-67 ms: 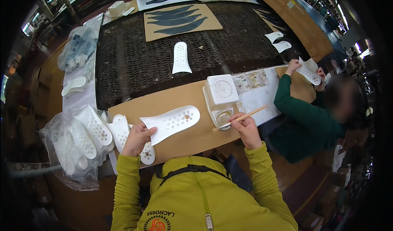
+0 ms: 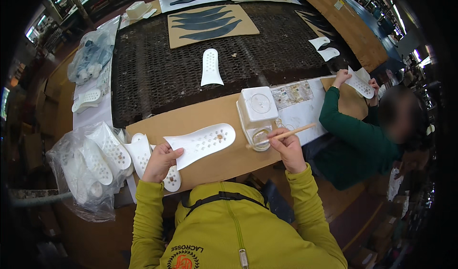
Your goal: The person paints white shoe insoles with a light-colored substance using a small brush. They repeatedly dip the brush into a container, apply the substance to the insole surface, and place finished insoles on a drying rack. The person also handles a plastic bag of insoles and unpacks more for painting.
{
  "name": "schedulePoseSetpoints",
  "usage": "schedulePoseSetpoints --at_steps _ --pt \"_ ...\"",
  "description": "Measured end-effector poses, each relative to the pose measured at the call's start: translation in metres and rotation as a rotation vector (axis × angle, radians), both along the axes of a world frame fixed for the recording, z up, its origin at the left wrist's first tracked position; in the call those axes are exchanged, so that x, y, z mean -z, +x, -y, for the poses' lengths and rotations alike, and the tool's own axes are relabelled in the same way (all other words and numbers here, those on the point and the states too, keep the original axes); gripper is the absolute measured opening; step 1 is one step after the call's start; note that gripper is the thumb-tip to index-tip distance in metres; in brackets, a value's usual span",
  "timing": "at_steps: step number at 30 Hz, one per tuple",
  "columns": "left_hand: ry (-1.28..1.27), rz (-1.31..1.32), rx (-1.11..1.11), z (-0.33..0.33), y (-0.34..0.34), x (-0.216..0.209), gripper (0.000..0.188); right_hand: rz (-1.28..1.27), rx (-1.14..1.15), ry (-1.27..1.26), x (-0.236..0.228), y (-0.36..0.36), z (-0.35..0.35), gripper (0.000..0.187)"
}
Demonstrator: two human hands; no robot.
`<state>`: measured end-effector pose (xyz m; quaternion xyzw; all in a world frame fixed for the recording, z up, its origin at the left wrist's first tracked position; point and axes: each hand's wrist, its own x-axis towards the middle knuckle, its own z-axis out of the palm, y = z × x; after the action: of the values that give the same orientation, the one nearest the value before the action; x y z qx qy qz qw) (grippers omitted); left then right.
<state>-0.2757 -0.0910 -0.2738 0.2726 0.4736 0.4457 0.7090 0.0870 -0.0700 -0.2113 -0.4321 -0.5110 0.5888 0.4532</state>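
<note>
My left hand [image 2: 162, 162] pinches the wide end of a white perforated insole [image 2: 202, 143], held over the brown cardboard. A brownish patch marks the insole's rounded end. In my right hand [image 2: 288, 150] is a thin wooden-handled brush [image 2: 295, 130], closed between thumb and fingers. Its handle points up to the right, and its tip, too small to make out well, hangs by a small clear cup [image 2: 261, 139]. Behind that cup stands a white plastic container [image 2: 257, 108]. More white insoles [image 2: 139, 153] lie just left of my left hand.
A clear plastic bag of insoles [image 2: 90, 166] sits at the table's left corner. One insole [image 2: 210, 67] lies on the dark mesh surface [image 2: 157, 78]; beyond it, dark curved pieces [image 2: 205, 23] rest on cardboard. At right, a co-worker in a green sleeve [image 2: 338, 118] holds another insole.
My right hand and the brush have shifted slightly right, the brush tip moving left of the cup. The insole in my left hand has moved very slightly right.
</note>
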Motion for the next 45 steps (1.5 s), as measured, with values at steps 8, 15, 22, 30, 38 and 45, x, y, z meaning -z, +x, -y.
schedulePoseSetpoints --at_steps 8,15,22,30,38,45 --pt "0.154 0.083 0.022 -0.002 0.006 -0.036 0.032 0.781 -0.063 0.774 -0.047 -0.038 -0.033 0.018" --pt "0.203 -0.046 -0.001 0.002 -0.007 -0.048 0.033 0.883 -0.006 0.907 -0.051 -0.049 -0.028 0.016" --pt "0.283 0.006 -0.14 0.004 0.01 -0.05 0.033 0.849 0.137 1.012 -0.041 -0.068 -0.017 0.013" --pt "0.393 -0.02 -0.245 0.004 0.039 -0.056 0.03 0.907 0.253 1.157 -0.038 -0.093 -0.001 0.021" --pt "0.404 -0.052 -0.235 0.0 0.05 -0.066 0.025 0.919 0.195 1.207 -0.039 -0.107 0.012 0.027" --pt "0.376 0.04 -0.257 -0.004 0.054 -0.072 0.027 0.819 0.146 1.154 -0.047 -0.108 0.015 0.028"
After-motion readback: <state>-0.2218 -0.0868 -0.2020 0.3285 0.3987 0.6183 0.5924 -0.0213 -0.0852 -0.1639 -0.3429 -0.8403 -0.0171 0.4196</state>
